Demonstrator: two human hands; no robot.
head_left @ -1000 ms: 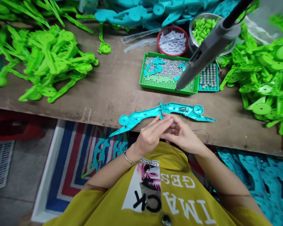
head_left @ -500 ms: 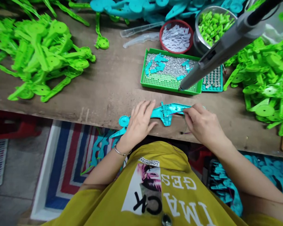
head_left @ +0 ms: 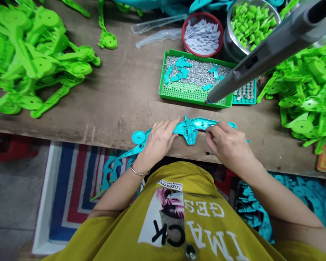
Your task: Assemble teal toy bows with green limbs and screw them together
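Note:
A curved teal plastic part [head_left: 189, 132], shaped like half of a toy bow shell, lies along the table's front edge with its ribbed inner side up. My left hand [head_left: 161, 139] lies across its left section, fingers over the top and thumb at the near side, gripping it. At the right section, my right hand [head_left: 228, 145] is closed in a pinch on a thin dark wire [head_left: 199, 129] that runs into the shell. The fingertips hide the wire's end. A small black piece [head_left: 208, 153] rests on the table just below that hand.
A green basket [head_left: 195, 98] of screws and small teal pieces stands beyond the part. A grey electric screwdriver [head_left: 241, 65] hangs over its right end. Bright green parts are heaped left [head_left: 38, 61] and right [head_left: 304, 94]. Behind are a red basket [head_left: 183, 36] and metal bowl [head_left: 230, 47].
My right hand has shifted slightly left along the shell, and its right end now shows past the hand. My left hand still holds the part. The whole view has moved a little.

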